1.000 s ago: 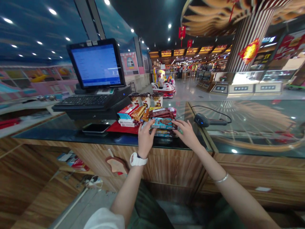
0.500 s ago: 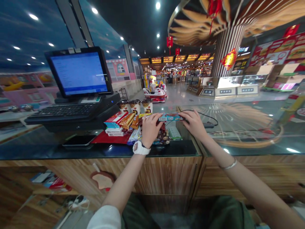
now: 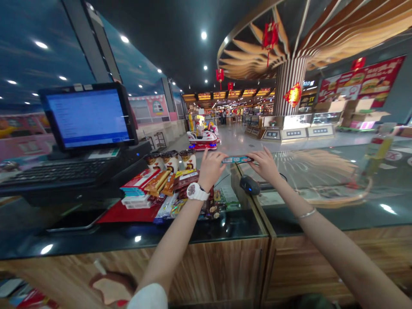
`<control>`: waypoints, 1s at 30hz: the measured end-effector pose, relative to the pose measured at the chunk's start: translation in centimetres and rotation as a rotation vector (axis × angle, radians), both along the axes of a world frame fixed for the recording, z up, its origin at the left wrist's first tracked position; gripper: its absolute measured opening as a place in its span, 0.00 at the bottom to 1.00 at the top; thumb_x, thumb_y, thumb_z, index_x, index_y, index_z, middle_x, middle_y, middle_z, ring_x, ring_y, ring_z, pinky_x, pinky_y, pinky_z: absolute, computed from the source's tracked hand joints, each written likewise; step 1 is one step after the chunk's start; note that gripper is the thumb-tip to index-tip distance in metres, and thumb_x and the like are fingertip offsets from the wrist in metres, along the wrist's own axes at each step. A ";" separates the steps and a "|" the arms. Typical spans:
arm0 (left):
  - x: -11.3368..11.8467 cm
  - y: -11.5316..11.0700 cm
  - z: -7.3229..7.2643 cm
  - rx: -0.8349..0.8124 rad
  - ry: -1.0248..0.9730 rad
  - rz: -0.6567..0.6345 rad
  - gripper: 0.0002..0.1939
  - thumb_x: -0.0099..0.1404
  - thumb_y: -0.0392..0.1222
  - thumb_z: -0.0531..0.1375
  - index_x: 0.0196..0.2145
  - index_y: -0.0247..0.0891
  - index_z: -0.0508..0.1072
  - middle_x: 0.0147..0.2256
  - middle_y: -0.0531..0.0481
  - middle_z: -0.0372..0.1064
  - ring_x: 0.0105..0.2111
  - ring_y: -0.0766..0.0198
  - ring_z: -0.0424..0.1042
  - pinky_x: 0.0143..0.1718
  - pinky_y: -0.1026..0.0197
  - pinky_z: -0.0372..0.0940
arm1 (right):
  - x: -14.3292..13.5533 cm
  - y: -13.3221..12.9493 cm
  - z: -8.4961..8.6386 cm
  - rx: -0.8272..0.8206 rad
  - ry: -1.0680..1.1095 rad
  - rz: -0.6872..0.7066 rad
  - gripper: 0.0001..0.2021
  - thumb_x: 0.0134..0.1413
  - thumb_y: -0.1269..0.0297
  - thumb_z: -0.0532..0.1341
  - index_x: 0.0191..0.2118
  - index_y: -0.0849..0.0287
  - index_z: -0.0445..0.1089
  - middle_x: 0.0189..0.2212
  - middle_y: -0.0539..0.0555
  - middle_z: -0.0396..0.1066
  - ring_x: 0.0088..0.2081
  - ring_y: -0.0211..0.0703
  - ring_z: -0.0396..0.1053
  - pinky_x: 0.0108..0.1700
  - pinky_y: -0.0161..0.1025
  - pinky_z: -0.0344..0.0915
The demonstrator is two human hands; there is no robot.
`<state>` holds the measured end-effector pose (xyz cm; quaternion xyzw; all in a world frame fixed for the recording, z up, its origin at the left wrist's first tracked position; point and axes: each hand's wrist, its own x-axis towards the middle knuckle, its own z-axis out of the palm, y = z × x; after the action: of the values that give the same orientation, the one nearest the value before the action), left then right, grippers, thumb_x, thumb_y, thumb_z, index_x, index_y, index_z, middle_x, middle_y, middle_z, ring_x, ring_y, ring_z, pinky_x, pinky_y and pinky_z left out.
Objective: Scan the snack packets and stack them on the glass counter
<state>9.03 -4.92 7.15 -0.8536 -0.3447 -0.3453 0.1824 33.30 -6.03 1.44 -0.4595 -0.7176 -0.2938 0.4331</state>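
A slim light-blue snack box (image 3: 236, 159) is held level above the counter, one end in each hand. My left hand (image 3: 210, 169), with a white watch at the wrist, pinches its left end. The right end is between the thumb and fingers of my right hand (image 3: 264, 166). Below and left of the box lies a pile of packaged snacks (image 3: 180, 201), partly hidden by my left forearm. Behind the pile stand three lidded cups (image 3: 170, 161). Under my right hand a black computer mouse (image 3: 249, 185) rests on the glass counter.
At the left stand a monitor (image 3: 88, 116) and a black keyboard (image 3: 61, 169). A dark tablet-like device (image 3: 75, 219) lies beside a red sheet (image 3: 128, 212) under the snacks. The glass counter (image 3: 309, 171) extends right, with a seam near the mouse.
Both hands have raised the light-blue box a little off the counter area, and the mouse now shows beneath it. The view has tilted upward and shifted right.
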 end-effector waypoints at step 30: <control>-1.9 1.3 -0.9 -0.044 -0.128 0.162 0.10 0.65 0.40 0.59 0.44 0.45 0.76 0.43 0.51 0.77 0.46 0.54 0.72 0.64 0.46 0.49 | 5.7 0.6 -2.7 -1.242 0.116 0.369 0.37 0.32 0.64 0.72 0.55 0.56 0.69 0.42 0.52 0.77 0.43 0.50 0.74 0.48 0.43 0.69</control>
<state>7.10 -3.58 6.30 -0.8031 -0.4308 -0.3755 0.1684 39.02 -5.45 -1.28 -0.5085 -0.7965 0.2805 0.1682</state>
